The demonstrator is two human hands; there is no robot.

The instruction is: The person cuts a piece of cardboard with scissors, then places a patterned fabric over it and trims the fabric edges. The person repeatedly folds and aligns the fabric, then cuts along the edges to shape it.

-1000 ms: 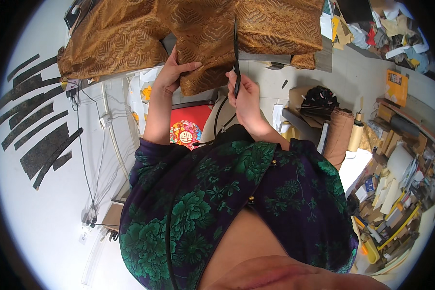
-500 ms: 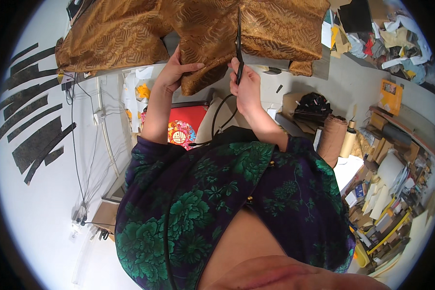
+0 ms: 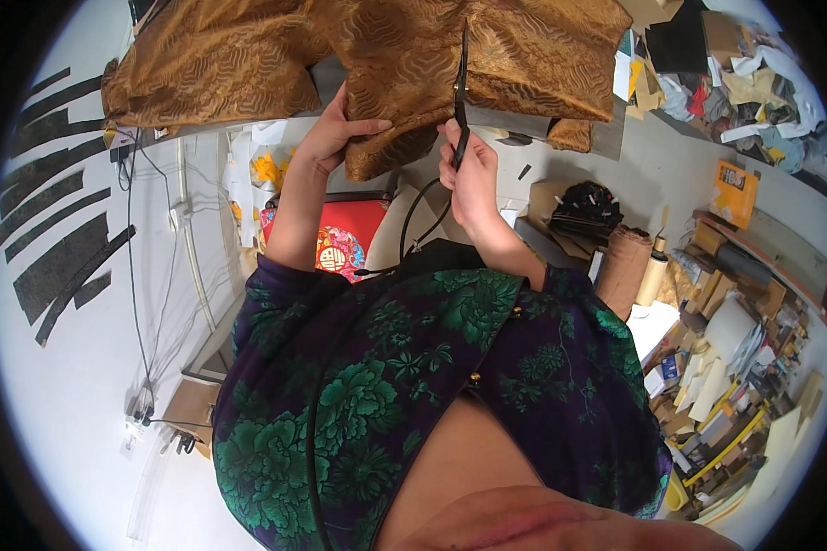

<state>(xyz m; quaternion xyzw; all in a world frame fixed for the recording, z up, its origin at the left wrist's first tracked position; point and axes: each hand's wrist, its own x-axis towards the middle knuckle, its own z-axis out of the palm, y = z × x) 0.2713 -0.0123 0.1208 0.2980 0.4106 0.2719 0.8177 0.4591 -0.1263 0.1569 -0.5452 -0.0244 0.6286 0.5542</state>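
A golden-brown fabric [image 3: 386, 55] with a wavy woven pattern spreads over the table [image 3: 606, 138] at the top of the view, its near edge draped past the table's edge. My left hand [image 3: 329, 136] grips a folded corner of it, thumb on top and the other fingers mostly hidden beneath. In my right hand [image 3: 474, 174] are black scissors [image 3: 460, 96], my fingers wrapped about the handles. The blades point away from me and lie along the fabric, right of my left hand. Whether the blades are parted, I cannot make out.
Below the table is a red item [image 3: 349, 225] with a colourful round emblem, beside a black cable [image 3: 404, 225]. Right of me stand a brown roll [image 3: 627, 266] and a cream roll [image 3: 652, 275]. Cluttered boxes and scraps [image 3: 726, 358] fill the right side. Black strips [image 3: 55, 197] hang on the left wall.
My right hand and the scissors have shifted slightly to the right and toward me. My left hand keeps its hold on the fabric, almost unmoved.
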